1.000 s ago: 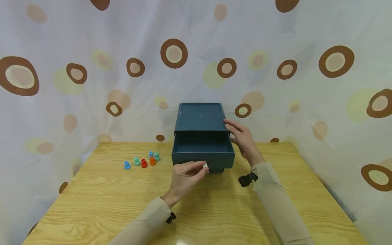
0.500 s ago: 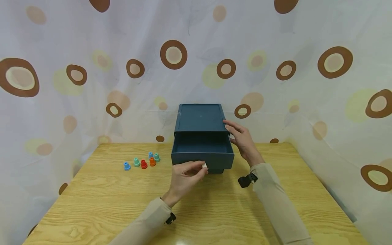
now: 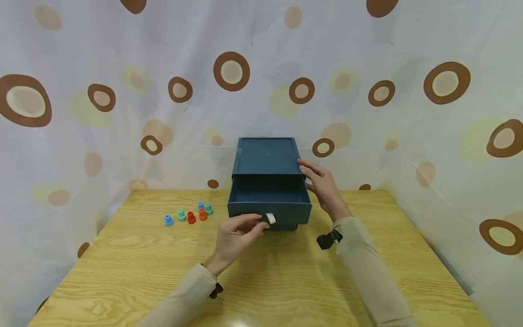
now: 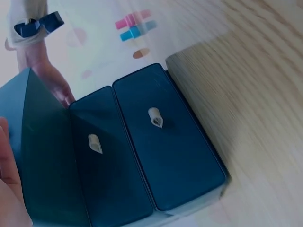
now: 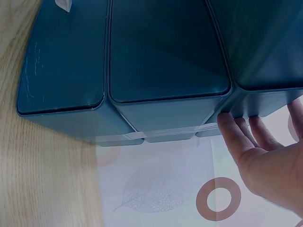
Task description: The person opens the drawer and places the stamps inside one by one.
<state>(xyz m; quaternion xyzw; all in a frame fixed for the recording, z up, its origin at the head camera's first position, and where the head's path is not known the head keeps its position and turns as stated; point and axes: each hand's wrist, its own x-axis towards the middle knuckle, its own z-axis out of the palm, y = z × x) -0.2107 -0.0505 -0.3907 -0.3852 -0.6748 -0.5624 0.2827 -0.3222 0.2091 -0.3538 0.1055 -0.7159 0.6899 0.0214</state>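
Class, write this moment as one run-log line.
left hand: at white pull tab | right hand: steadying blue drawer box | top drawer: open | coloured caps: on table

The drawer box (image 3: 267, 179) is a deep teal blue all over, and each drawer front carries a small cream-white pull tab (image 3: 270, 219). The worktop (image 3: 286, 281) is pale yellow wood with a darker wavy grain. To one side sit six little pegs (image 3: 189, 215): two blue, two mint green, one red and one orange. The curtain (image 3: 367, 54) behind is off-white, printed with brown rings around cream centres, soft tan and pale yellow-green spots, and faint grey leaf outlines. Both sleeves (image 3: 367, 268) are light beige, with black wrist straps (image 3: 328, 239).
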